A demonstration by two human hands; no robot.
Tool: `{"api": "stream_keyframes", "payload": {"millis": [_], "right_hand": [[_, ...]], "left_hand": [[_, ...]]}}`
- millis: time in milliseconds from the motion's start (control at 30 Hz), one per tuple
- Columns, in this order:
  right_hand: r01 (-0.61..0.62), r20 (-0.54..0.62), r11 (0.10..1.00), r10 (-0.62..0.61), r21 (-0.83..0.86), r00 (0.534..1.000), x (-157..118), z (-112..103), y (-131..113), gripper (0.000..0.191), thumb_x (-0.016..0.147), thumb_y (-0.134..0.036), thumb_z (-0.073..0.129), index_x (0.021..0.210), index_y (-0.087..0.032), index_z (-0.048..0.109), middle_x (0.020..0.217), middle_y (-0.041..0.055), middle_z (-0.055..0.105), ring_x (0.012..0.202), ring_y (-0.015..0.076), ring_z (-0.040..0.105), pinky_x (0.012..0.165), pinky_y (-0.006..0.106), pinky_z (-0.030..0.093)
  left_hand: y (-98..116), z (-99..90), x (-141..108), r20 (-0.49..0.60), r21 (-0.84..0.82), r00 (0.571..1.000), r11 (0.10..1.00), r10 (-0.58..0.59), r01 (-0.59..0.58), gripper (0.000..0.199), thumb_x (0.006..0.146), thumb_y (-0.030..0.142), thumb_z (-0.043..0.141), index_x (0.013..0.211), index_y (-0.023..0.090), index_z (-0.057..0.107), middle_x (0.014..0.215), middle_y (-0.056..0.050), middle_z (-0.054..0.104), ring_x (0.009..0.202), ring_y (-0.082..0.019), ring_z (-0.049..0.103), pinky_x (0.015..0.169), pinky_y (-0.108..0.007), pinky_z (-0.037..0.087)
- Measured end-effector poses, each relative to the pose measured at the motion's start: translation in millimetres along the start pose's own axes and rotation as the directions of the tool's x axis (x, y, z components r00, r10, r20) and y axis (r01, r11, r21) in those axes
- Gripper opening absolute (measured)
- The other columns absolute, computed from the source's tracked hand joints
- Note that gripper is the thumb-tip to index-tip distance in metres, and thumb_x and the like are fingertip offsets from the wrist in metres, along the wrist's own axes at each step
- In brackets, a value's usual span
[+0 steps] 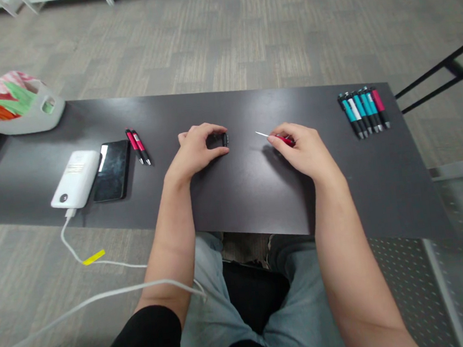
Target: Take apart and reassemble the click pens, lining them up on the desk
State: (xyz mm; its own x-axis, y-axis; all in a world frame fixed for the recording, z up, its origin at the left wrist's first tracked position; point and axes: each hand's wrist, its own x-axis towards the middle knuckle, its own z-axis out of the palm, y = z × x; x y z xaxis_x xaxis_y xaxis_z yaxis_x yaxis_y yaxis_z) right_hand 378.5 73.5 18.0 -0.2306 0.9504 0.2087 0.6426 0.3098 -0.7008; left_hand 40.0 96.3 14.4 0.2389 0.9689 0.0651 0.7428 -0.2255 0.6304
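Observation:
My left hand is over the middle of the dark table, thumb and index finger curved round a small black piece. It looks like a pen's grip section, seen partly end-on. To its right, my right hand pinches a red pen barrel from above. A thin pale refill sticks out of that barrel, pointing left toward the black piece, with a gap between them. The rest of the barrel is hidden under my fingers.
Two red-and-black pens lie left of my hands, beside a black phone and a white power bank with a white cable. At the right lies a row of several pens. A white basket stands far left.

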Motion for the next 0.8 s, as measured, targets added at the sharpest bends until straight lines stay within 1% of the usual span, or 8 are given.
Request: {"api": "stream_keyframes", "payload": {"millis": [133, 267, 467, 533, 633, 700, 800], "right_hand": [[-0.009, 0.015, 1.0, 0.009, -0.011, 1.0, 0, 1, -1, 0.033, 0.118, -0.063, 0.076, 0.106, -0.035, 0.086, 0.112, 0.0132, 0.091, 0.108, 0.0451, 0.084, 0.103, 0.063, 0.066], [0.003, 0.019, 1.0, -0.002, -0.019, 1.0, 0, 3, -2, 0.037, 0.12, -0.068, 0.074, 0.108, -0.035, 0.087, 0.111, 0.0136, 0.091, 0.109, 0.0458, 0.084, 0.104, 0.064, 0.067], [0.008, 0.027, 1.0, -0.008, -0.014, 1.0, 1, 4, -5, 0.037, 0.12, -0.068, 0.074, 0.108, -0.036, 0.088, 0.114, 0.013, 0.093, 0.111, 0.0467, 0.084, 0.107, 0.065, 0.068], [0.013, 0.031, 1.0, -0.013, -0.01, 0.999, 1, 4, -7, 0.036, 0.12, -0.068, 0.073, 0.11, -0.037, 0.089, 0.117, 0.0128, 0.093, 0.113, 0.0472, 0.085, 0.108, 0.066, 0.068], [0.035, 0.042, 0.999, -0.035, 0.009, 0.998, 2, 5, -13, 0.036, 0.121, -0.066, 0.071, 0.113, -0.036, 0.089, 0.119, 0.0123, 0.094, 0.116, 0.0461, 0.085, 0.112, 0.064, 0.068], [0.055, 0.05, 0.998, -0.057, 0.029, 0.997, 3, 6, -18, 0.036, 0.121, -0.065, 0.07, 0.114, -0.036, 0.09, 0.119, 0.0121, 0.093, 0.116, 0.0449, 0.085, 0.113, 0.063, 0.068], [0.066, 0.067, 0.997, -0.069, 0.046, 0.995, 3, 7, -25, 0.04, 0.122, -0.067, 0.068, 0.117, -0.035, 0.091, 0.118, 0.0119, 0.092, 0.116, 0.0442, 0.084, 0.113, 0.062, 0.068]], "left_hand": [[-3, -1.0, 0, 0.002, -0.017, 1.0, 1.0, -0.005, 0.005, 0.048, 0.096, 0.052, 0.102, 0.143, 0.043, 0.094, 0.158, -0.007, 0.093, 0.157, -0.051, 0.074, 0.138, -0.074, 0.047], [-4, -1.0, -1, -0.009, -0.013, 1.0, 1.0, -0.011, 0.011, 0.049, 0.096, 0.054, 0.104, 0.143, 0.042, 0.093, 0.159, -0.008, 0.092, 0.157, -0.051, 0.074, 0.138, -0.073, 0.048], [0, -3.6, -2, -0.015, -0.018, 1.0, 1.0, -0.025, 0.025, 0.053, 0.092, 0.053, 0.108, 0.142, 0.042, 0.093, 0.159, -0.007, 0.09, 0.155, -0.048, 0.075, 0.138, -0.067, 0.049], [8, -5.1, -3, -0.026, -0.036, 1.0, 0.999, -0.015, 0.014, 0.057, 0.091, 0.052, 0.111, 0.144, 0.041, 0.093, 0.159, -0.006, 0.089, 0.151, -0.046, 0.078, 0.137, -0.064, 0.05], [27, -5.0, -4, -0.047, -0.076, 0.997, 0.995, 0.055, -0.058, 0.055, 0.096, 0.051, 0.109, 0.147, 0.039, 0.091, 0.158, -0.006, 0.089, 0.149, -0.042, 0.08, 0.138, -0.059, 0.052], [42, -2.7, -4, -0.047, -0.09, 0.994, 0.99, 0.103, -0.107, 0.047, 0.101, 0.051, 0.107, 0.144, 0.037, 0.092, 0.155, -0.006, 0.091, 0.15, -0.041, 0.08, 0.139, -0.057, 0.052], [59, 2.5, -4, -0.038, -0.098, 0.992, 0.988, 0.118, -0.122, 0.03, 0.108, 0.054, 0.103, 0.131, 0.037, 0.094, 0.145, -0.005, 0.095, 0.148, -0.039, 0.081, 0.138, -0.057, 0.054]]}}
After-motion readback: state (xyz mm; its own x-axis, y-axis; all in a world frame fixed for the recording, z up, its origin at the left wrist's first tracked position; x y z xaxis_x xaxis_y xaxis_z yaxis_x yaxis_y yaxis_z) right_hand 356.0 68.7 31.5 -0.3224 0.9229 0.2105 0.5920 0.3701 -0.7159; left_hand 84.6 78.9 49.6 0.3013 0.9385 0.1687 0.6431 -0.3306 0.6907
